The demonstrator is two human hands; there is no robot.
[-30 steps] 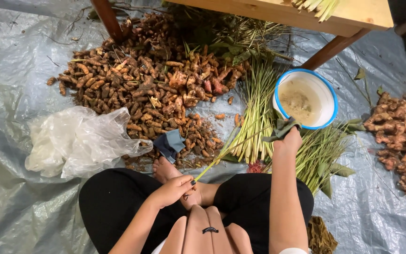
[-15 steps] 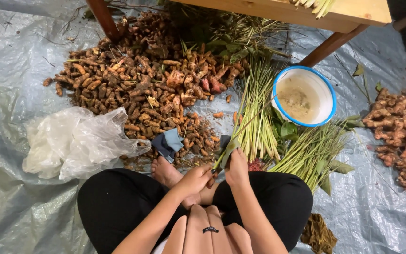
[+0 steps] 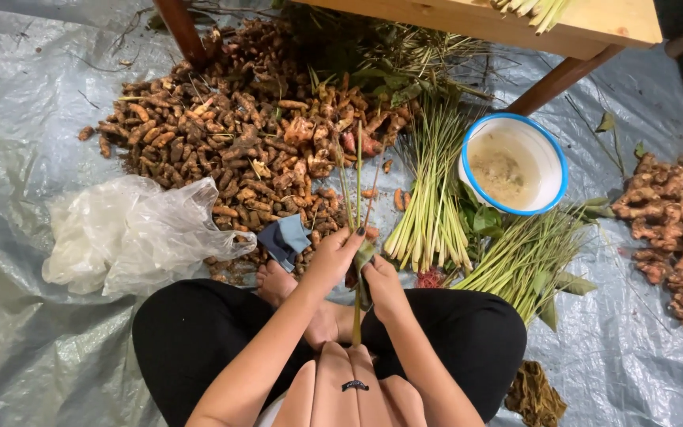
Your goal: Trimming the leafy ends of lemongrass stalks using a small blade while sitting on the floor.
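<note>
Both hands (image 3: 357, 265) now grip an upright lemongrass stalk (image 3: 356, 205); enamel bowl (image 3: 551, 154) holds pale residue

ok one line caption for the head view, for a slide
Seated person's left hand and right hand hold a lemongrass stalk upright beside a turmeric pile.

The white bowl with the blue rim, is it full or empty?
Nearly empty. The bowl stands upright, with only a thin yellowish residue on its bottom.

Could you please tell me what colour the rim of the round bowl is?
The bowl has a blue rim around a white inside, seen in the head view.
</note>
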